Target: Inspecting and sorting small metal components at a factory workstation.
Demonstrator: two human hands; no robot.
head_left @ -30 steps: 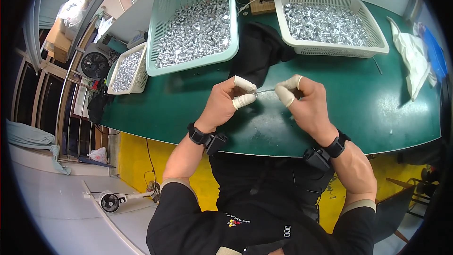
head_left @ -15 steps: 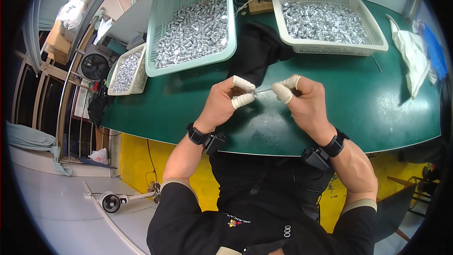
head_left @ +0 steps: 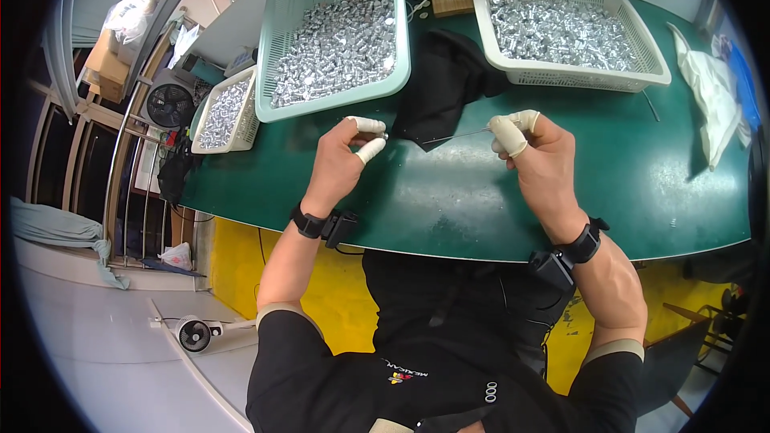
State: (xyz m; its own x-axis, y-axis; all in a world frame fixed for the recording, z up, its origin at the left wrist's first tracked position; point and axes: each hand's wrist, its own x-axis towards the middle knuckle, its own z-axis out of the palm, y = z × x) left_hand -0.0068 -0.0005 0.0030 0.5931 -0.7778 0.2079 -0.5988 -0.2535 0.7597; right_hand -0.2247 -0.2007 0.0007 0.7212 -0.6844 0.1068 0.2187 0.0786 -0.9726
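My left hand (head_left: 338, 162) pinches a small shiny metal part (head_left: 386, 136) between its thumb and forefinger, both covered with white finger cots; only the part's tip shows. To the right, my right hand (head_left: 542, 167), with similar cots, grips a thin metal rod (head_left: 459, 135). The rod points left across the corner of a black cloth (head_left: 437, 84), and its far end is apart from the part in my left hand. Both hands are above the green table (head_left: 449, 216). Black bands with small devices circle both wrists.
Beyond my left hand stands a large pale green basket (head_left: 405, 48) of small silvery metal parts, with a smaller white basket (head_left: 245, 132) beside it. Another white basket (head_left: 589, 78) of such parts is at the back right. A white cloth (head_left: 706, 100) lies at the right.
My hands have moved apart: the left to the left with the small metal part, the right slightly to the right. The rod's end has come away from the part, and more rod shows.
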